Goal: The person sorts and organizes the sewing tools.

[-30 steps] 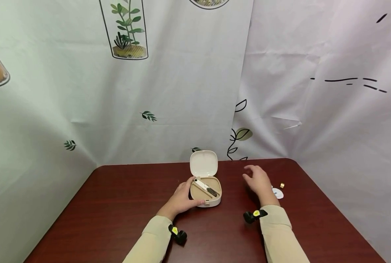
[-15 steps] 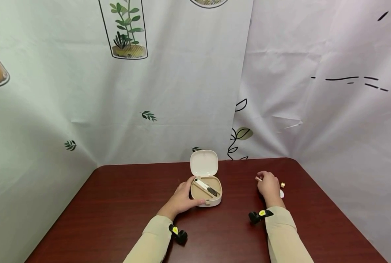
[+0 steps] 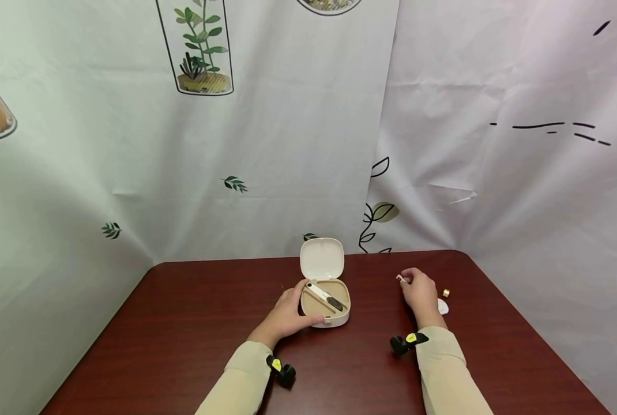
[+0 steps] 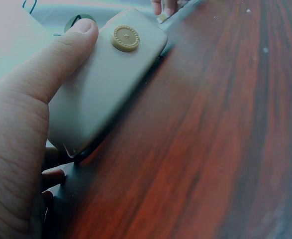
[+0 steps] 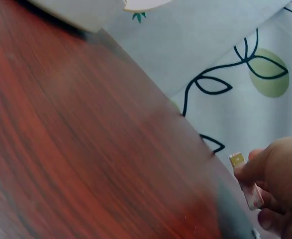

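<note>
White case [image 3: 334, 322] on counter [image 3: 210, 323], lid [image 3: 322, 259] up at 12; left hand [image 3: 285, 316] grips its 9-o'clock side. White-and-dark tool [image 3: 324, 295] inside, lying 10 to 4. At case's 3, right hand [image 3: 420, 295] pinches small gold-ended pale item [image 5: 252, 195].

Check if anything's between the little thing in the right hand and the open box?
Nothing visible is: just tabletop lies between the gold-ended white piece pinched in the right hand and the hinged box, whose raised lid stands at the back.
</note>
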{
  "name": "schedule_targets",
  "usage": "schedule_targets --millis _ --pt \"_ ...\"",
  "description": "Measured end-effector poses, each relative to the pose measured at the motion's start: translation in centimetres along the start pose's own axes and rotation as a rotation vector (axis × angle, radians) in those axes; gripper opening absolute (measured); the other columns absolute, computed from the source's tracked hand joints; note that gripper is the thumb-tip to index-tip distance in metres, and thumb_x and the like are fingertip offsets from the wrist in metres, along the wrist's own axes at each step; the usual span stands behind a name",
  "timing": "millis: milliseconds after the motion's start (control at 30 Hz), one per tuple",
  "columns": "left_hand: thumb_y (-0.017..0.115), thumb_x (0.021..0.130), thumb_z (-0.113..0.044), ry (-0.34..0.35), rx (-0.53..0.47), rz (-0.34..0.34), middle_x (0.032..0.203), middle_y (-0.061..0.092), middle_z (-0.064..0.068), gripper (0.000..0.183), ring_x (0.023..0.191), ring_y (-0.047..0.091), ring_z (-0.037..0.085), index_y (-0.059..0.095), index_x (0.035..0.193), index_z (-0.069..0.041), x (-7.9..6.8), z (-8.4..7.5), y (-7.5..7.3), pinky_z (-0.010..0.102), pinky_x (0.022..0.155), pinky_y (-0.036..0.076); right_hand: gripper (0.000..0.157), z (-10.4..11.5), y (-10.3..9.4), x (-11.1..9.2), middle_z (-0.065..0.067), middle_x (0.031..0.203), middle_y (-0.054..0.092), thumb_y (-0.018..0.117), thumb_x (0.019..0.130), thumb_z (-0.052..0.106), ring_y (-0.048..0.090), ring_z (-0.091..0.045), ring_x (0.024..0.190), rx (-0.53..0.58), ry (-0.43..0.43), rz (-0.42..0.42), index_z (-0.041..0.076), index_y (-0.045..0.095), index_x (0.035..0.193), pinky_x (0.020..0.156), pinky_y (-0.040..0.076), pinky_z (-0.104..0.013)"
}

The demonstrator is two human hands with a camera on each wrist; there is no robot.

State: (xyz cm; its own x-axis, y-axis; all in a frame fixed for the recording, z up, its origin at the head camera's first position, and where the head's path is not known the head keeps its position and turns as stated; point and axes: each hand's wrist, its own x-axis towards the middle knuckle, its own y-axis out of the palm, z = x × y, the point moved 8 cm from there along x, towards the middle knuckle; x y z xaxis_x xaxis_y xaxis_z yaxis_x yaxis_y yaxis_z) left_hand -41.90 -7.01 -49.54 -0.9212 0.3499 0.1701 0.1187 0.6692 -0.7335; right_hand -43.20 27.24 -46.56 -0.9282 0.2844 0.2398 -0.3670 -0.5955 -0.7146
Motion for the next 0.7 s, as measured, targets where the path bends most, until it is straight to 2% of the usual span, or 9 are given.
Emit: schedule_targets --millis 233,467,700 --pt "0.08 0.075 -0.062 -0.008 -0.002 0.005 0.151 0.044 0.017 0.106 0.141 0.039 0.035 0.031 0.158 -0.018 -0.1 -0.1 0.0 0.057 0.107 0.039 0.019 1.8 1.3 0.0 -0.013 0.099 0.072 0.07 0.095 0.012 0.065 -0.03 0.092 0.069 -0.044 0.035 0.002 0.069 0.11 0.082 0.051 -0.047" --pt "0.08 0.075 -0.063 -0.006 0.0 0.006 0.151 0.044 0.016 0.107 0.141 0.039 0.034 0.031 0.158 -0.018 -0.1 0.0 0.0 0.057 0.108 0.039 0.011 4.3 2.3 -0.3 -0.01 0.092 0.072 0.075 0.092 0.014 0.063 -0.028 0.084 0.11 -0.09 0.042 0.006 0.073 0.099 0.076 0.05 -0.044" --pt "0.08 0.075 -0.063 -0.003 -0.002 0.002 0.149 0.045 0.017 0.107 0.14 0.04 0.034 0.031 0.158 -0.018 -0.1 0.0 0.0 0.056 0.107 0.04 0.007 6.9 3.1 -1.0 -0.011 0.099 0.073 0.074 0.092 0.013 0.064 -0.03 0.092 0.136 -0.12 0.061 0.007 0.076 0.097 0.082 0.051 -0.047"
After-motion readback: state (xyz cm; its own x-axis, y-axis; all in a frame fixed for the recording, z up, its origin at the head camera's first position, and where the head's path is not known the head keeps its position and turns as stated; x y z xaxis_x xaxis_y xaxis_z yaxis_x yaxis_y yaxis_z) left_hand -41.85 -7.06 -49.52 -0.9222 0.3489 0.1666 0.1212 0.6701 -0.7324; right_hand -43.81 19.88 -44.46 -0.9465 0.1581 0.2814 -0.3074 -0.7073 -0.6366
